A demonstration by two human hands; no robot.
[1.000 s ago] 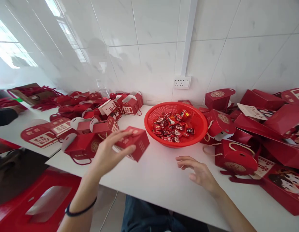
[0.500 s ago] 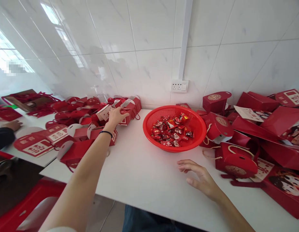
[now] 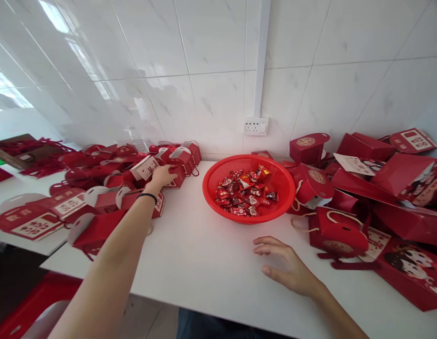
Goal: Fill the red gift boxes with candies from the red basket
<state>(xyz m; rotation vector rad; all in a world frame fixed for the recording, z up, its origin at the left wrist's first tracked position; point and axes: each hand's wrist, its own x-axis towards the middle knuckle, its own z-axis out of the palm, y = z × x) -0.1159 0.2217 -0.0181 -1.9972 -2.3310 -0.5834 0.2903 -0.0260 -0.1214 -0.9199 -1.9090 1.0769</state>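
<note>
My left hand (image 3: 162, 177) reaches out to the far left group of red boxes. Its fingers and thumb are on a small red gift box (image 3: 176, 178), and part of the grip is hidden behind the hand. Over the white table (image 3: 193, 263), my right hand (image 3: 284, 266) hangs with its fingers slightly curled and apart, holding nothing. A round red basket (image 3: 249, 217) stands between and beyond my hands. Red-wrapped candies (image 3: 245, 190) lie inside it.
Many red boxes (image 3: 98, 230) crowd the left side. A pile of larger red boxes (image 3: 336, 230) covers the right side. Against the tiled wall is a socket (image 3: 256, 126). A red stool (image 3: 45, 301) stands at lower left, and a carton with red ribbons (image 3: 28, 155) is far left.
The view has turned slightly right, so things sit further left in it. My left hand stays at the same box group. The other person's hand at far left has almost left the view.
</note>
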